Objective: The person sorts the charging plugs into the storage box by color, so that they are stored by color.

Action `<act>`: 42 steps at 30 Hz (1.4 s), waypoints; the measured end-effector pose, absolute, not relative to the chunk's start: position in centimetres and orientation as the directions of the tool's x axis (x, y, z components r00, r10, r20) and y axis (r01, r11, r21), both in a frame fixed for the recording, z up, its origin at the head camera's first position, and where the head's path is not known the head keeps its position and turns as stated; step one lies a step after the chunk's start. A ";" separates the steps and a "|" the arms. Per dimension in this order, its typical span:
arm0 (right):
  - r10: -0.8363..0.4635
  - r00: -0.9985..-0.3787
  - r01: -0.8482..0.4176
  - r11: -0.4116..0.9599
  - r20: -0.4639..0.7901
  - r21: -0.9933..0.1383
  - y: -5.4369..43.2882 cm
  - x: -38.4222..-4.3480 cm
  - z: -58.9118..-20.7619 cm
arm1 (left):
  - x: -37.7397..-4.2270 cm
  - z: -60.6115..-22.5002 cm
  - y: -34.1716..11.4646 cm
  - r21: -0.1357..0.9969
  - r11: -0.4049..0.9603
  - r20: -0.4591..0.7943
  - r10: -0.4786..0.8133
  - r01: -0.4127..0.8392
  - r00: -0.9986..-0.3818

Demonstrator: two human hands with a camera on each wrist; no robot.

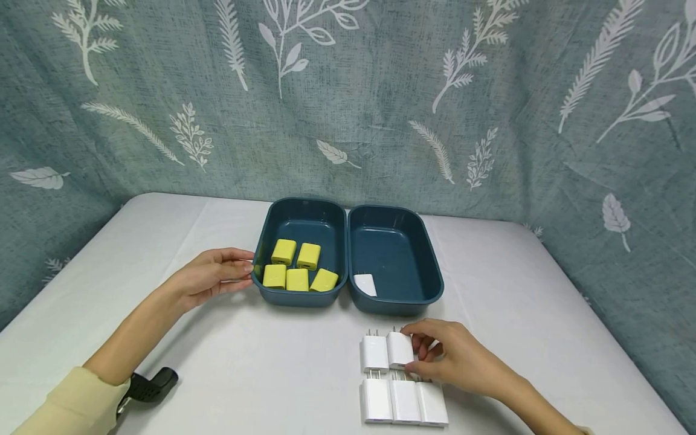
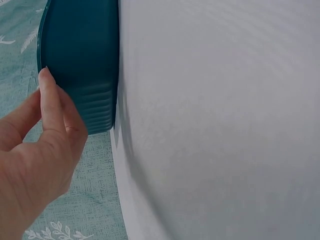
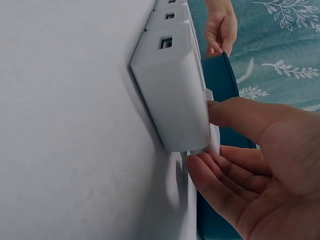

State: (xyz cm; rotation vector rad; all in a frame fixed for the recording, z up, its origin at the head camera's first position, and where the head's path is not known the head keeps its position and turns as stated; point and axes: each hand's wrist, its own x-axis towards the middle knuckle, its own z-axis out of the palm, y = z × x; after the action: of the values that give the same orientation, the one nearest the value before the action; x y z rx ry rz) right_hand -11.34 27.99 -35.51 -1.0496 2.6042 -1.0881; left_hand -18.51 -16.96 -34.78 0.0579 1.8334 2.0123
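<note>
My right hand (image 1: 454, 356) pinches a white plug-in charger (image 1: 400, 349) between thumb and fingertips. That charger is slightly tilted, its metal prongs pointing away from me. Around it on the cloth lie several more white chargers (image 1: 377, 400) in two rows. In the right wrist view a nearer charger (image 3: 172, 85) mostly hides the held one. My left hand (image 1: 214, 275) touches the outer left side of the left blue bin (image 1: 300, 297) near its rim, fingers fairly straight. Several yellow chargers (image 1: 297, 280) sit in that bin. Inside the right blue bin (image 1: 394, 254) lies one white charger (image 1: 365, 284).
Both bins stand side by side on a white-covered table (image 1: 244, 362). Behind it hangs a green leaf-patterned curtain (image 1: 370, 121). A black strap-like object (image 1: 154, 385) shows beside the left sleeve (image 1: 76, 402).
</note>
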 end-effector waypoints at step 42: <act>-0.635 -0.700 -0.692 0.489 0.327 -0.532 26.9 -13.6 -29.8 | -19.8 -34.9 -17.7 0.964 -0.037 -0.233 0.350 -0.262 -0.907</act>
State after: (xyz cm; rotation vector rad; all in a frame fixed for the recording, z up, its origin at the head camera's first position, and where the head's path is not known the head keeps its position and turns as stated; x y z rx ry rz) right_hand -13.60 26.89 -29.85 -1.2436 2.7844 -1.0597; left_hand -19.84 -17.72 -34.90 0.0921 1.8341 1.9967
